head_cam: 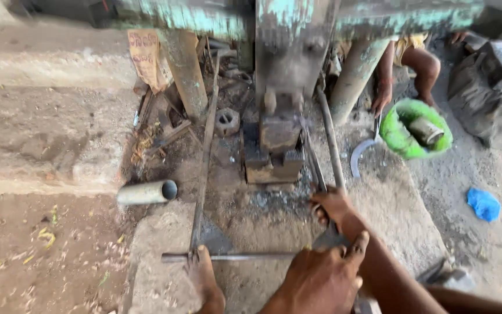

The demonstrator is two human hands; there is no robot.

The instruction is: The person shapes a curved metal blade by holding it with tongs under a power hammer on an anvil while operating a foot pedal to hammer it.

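A: What is the biggest thing here?

B: The press (289, 64), a heavy machine with flaking green paint, standing upright on the dirt floor (47, 256). Its dark anvil block (274, 148) sits at its foot, and everything else lies around that block.

A: Where are the person's arms?

B: Both come in from the bottom edge, below and right of the block. The right forearm slants up to the left, and the right hand (332, 206) is nearest the block, curled tight round the tongs (319, 174), knuckles toward the camera. The tongs run from that fist straight up to the block's top face.

A: And the left hand?

B: The left hand (321, 276) lies lower, farther from the block, back of the hand up and thumb raised. It is closed over the end of a thin rod (228, 256) that lies level, running off to the left. A bare foot (204, 279) rests on that rod's far end, below and left of the block.

A: Anything smaller?

B: A green basin (399, 136) to the right of the block, with another person's hand (380, 99) just beside it, and a grey pipe (146, 192) lying to the block's left.
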